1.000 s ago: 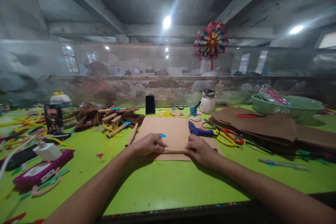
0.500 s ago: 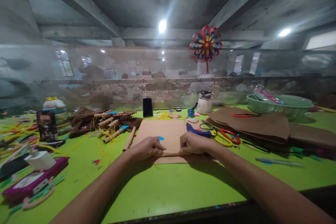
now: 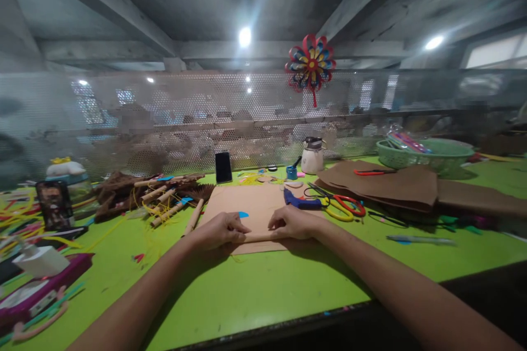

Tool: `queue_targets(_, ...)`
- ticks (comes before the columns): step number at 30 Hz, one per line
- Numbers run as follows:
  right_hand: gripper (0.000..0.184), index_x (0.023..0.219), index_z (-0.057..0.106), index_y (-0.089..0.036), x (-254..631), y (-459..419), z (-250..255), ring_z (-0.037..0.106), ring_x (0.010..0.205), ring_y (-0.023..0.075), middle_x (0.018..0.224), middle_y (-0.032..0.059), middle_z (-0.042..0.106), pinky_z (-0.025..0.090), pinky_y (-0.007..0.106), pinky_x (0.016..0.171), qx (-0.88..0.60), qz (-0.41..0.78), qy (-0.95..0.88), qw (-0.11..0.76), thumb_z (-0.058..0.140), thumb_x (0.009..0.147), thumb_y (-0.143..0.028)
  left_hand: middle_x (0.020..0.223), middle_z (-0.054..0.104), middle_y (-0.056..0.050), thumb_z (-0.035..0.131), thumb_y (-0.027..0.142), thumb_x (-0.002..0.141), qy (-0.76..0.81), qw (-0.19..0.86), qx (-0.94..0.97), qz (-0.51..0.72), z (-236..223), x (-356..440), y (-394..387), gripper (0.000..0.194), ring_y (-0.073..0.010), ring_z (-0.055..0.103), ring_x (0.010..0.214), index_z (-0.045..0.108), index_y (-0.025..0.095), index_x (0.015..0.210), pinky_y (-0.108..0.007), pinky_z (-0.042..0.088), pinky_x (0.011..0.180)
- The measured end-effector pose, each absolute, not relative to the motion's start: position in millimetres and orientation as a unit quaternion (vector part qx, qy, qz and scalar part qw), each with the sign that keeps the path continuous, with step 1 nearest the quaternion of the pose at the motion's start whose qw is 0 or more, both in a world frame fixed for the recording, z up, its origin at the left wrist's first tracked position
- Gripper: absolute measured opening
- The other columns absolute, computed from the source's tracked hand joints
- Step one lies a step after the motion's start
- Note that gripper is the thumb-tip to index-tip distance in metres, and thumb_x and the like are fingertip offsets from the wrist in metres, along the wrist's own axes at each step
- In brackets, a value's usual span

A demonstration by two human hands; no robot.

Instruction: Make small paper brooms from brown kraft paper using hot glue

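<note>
A tan sheet of paper [image 3: 255,197] lies before me on the green table. A thin paper roll [image 3: 261,237] runs along its near edge, between my two hands. My left hand [image 3: 224,229] has its fingers curled and thumb pressed on the left part of the roll. On the right part, my right hand [image 3: 290,223] is closed the same way, its fingertips bent down. The roll's ends are hidden under the hands. A small blue piece [image 3: 243,214] lies on the sheet by my left fingers. Beyond my right hand sits a blue hot glue gun [image 3: 302,201].
Yellow- and red-handled scissors [image 3: 349,205] and brown paper sheets [image 3: 382,184] lie at right, near a green basket [image 3: 448,152]. Tan paper tubes [image 3: 167,196] with yellow string lie left, near a purple power strip [image 3: 45,290]. A phone [image 3: 223,167] and a jug [image 3: 313,156] stand behind.
The whole view has shifted, so things appear further left and slightly higher. Both hands stay closed on the paper roll, with little visible movement along the sheet.
</note>
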State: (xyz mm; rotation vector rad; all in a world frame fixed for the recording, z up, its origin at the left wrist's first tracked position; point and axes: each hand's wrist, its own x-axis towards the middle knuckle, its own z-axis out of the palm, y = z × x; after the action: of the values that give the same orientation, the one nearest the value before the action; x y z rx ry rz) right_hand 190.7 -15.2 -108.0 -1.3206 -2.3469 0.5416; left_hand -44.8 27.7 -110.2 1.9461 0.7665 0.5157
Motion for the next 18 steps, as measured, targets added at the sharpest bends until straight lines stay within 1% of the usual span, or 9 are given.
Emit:
queue_targets(4,0.025,0.086,0.072,-0.01,190.1,-16.0,-102.1,0.053,0.058,0.0114,0.073,0.0065,0.068,0.035,0.019,0.049,-0.475,0.187,-0.847,0.147,0.06,0.075,-0.03,0.075,0.044,-0.002,0.071,0.031,0.061,0.325,0.473,0.789,0.22,-109.3,-43.4,25.6,0.02,-0.0113,0.041,0.064,0.073,0.016,0.074,-0.024,0.032,0.051)
queue_targets(10,0.025,0.085,0.071,-0.012,190.5,-14.8,-103.8,0.053,0.061,0.011,0.075,0.0058,0.067,0.034,0.018,0.049,-0.48,0.159,-0.851,0.142,0.062,0.073,-0.032,0.075,0.044,-0.002,0.071,0.035,0.061,0.338,0.463,0.792,0.208,-112.2,-44.5,29.3,0.026,-0.0113,0.041,0.064,0.073,0.014,0.077,-0.024,0.03,0.05)
queue_targets(15,0.027,0.086,0.07,-0.012,194.6,-12.0,-108.1,0.054,0.064,0.0114,0.079,0.0063,0.067,0.036,0.018,0.051,-0.467,0.164,-0.854,0.158,0.062,0.074,-0.034,0.071,0.043,-0.001,0.07,0.029,0.062,0.315,0.488,0.784,0.217,-114.6,-44.5,30.1,0.022,-0.009,0.038,0.058,0.073,0.012,0.075,-0.024,0.025,0.047)
queue_targets(18,0.025,0.088,0.07,-0.012,197.6,-10.7,-108.6,0.055,0.064,0.0114,0.08,0.0064,0.067,0.038,0.018,0.053,-0.458,0.169,-0.86,0.147,0.061,0.075,-0.031,0.071,0.043,-0.001,0.07,0.026,0.062,0.304,0.5,0.775,0.238,-114.6,-43.5,27.2,0.018,-0.0091,0.039,0.059,0.073,0.012,0.072,-0.024,0.027,0.048)
